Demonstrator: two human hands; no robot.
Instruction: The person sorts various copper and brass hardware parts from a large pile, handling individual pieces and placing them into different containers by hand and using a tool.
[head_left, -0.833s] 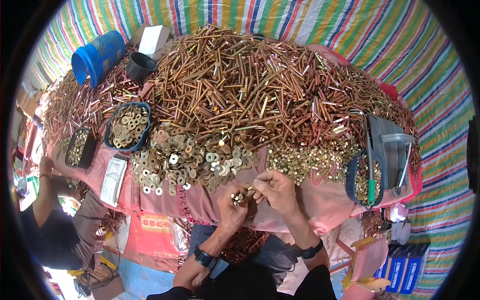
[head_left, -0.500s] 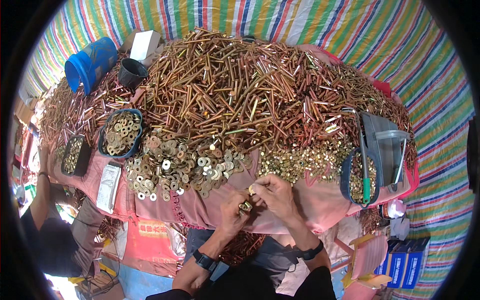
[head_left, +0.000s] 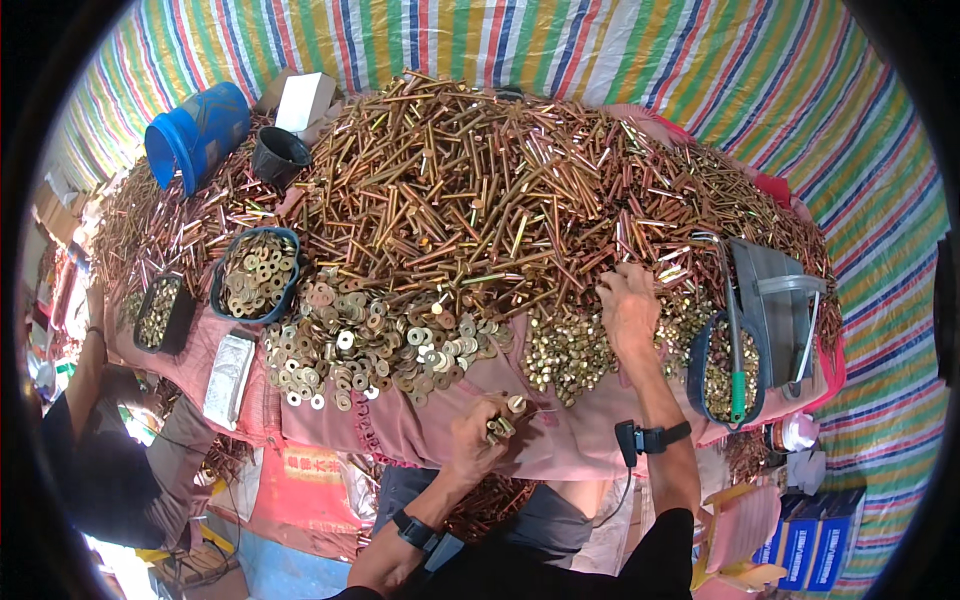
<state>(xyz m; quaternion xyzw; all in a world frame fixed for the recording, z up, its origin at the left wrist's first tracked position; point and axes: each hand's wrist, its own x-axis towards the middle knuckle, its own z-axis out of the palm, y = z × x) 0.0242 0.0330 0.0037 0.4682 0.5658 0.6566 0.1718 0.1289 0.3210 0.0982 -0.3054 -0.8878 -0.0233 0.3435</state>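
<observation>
Nearest you, your left hand [head_left: 478,438] was closed around a few gold-coloured metal pieces [head_left: 500,430] at the front edge of the pink cloth [head_left: 565,445]; their ends stuck out on its right side, and the rest was hidden in your palm. Loose washers [head_left: 400,365] lay ahead of it and to the left, loose nuts [head_left: 565,360] ahead and to the right. Your right hand [head_left: 630,310] was farther out, its fingers bent where the nuts met the heap of bolts [head_left: 480,200]; I couldn't tell whether it gripped anything. The bolts lay just ahead of those fingertips and spread far to the left, their long axes pointing every way, and your right hand was the nearer of the 2. Among the containers, the dark blue tub [head_left: 695,375] on your right held nuts, with a green-handled tool [head_left: 738,400] across it and a grey bin [head_left: 757,262] just behind. On your left, a black tray [head_left: 180,325] held small metal pieces, and a blue-rimmed tub [head_left: 288,300] beyond it was full of washers. Farthest off were a small black bucket [head_left: 275,160], its contents unclear, and a tipped blue bucket [head_left: 212,118].
</observation>
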